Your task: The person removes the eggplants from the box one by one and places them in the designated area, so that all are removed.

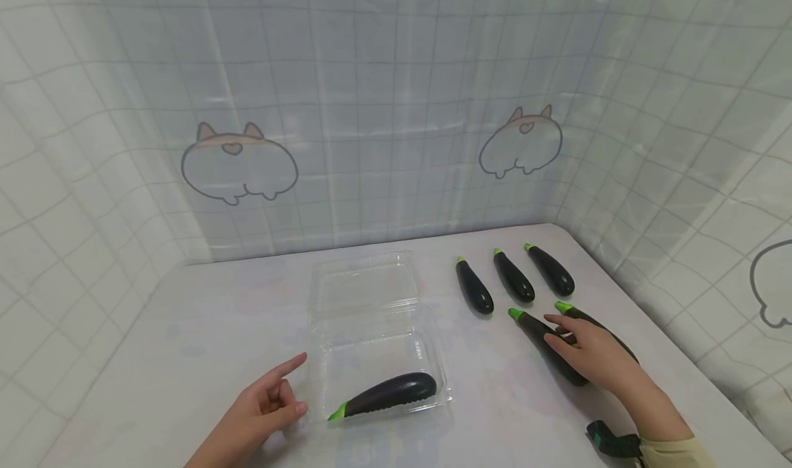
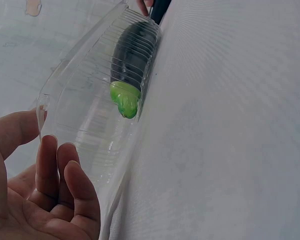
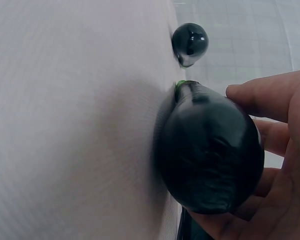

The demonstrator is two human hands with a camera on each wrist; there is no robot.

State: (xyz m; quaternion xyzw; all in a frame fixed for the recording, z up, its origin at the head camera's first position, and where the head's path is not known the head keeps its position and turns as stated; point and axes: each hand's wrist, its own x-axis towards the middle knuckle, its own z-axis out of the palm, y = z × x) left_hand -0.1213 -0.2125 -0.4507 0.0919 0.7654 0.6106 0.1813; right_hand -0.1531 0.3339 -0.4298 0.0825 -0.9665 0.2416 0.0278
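Observation:
My left hand (image 1: pixel 260 407) is beside the left edge of a clear plastic clamshell box (image 1: pixel 365 350), index finger extended and other fingers loosely bent. A fingertip is right at the box rim in the left wrist view. Inside the open box, along its front, lies a dark eggplant (image 1: pixel 396 390) with a green stem. On the right, my right hand (image 1: pixel 594 354) holds another eggplant (image 3: pixel 210 150), thumb on one side and fingers curled round the other. That eggplant lies slanted, its green stem (image 1: pixel 515 313) pointing away. A further eggplant (image 1: pixel 603 327) is partly hidden behind this hand.
Three more eggplants lie in a row at the back right: one on the left (image 1: pixel 474 287), one in the middle (image 1: pixel 515 277), one on the right (image 1: pixel 551 270). The box's lid (image 1: pixel 364 282) is folded back. A grid-patterned curtain (image 1: pixel 390 110) surrounds the white table (image 1: pixel 204 344).

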